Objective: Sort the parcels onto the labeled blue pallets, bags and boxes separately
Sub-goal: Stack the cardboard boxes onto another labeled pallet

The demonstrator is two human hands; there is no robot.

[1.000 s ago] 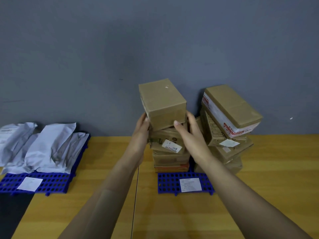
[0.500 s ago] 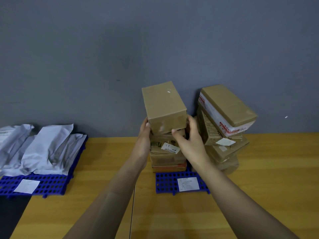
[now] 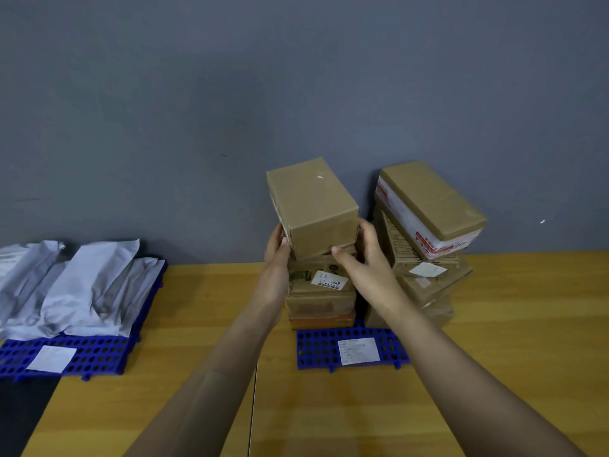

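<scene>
1. Head view is showing two bare forearms reaching forward from the bottom edge, with the left hand (image 3: 278, 255) and the right hand (image 3: 365, 262) clamping the top box (image 3: 313, 206) between them
2. The left hand is pressing on the box's left side, fingers mostly hidden behind it; the right hand is wrapping round the right side, its thumb lying on the lower front edge
3. The top box is sitting slightly skewed above the left column (image 3: 321, 295) of boxes on the right pallet (image 3: 316, 347); whether it is resting fully there cannot be told
4. A leaning second column (image 3: 428, 225) is standing just beside it, and a white label (image 3: 357, 350) is lying on the pallet's front strip
5. Grey bags (image 3: 82, 291) are lying piled on the left pallet (image 3: 99, 354), well apart
6. Both pallets are resting on a wooden table (image 3: 494, 357) against a grey wall (image 3: 230, 94)
</scene>
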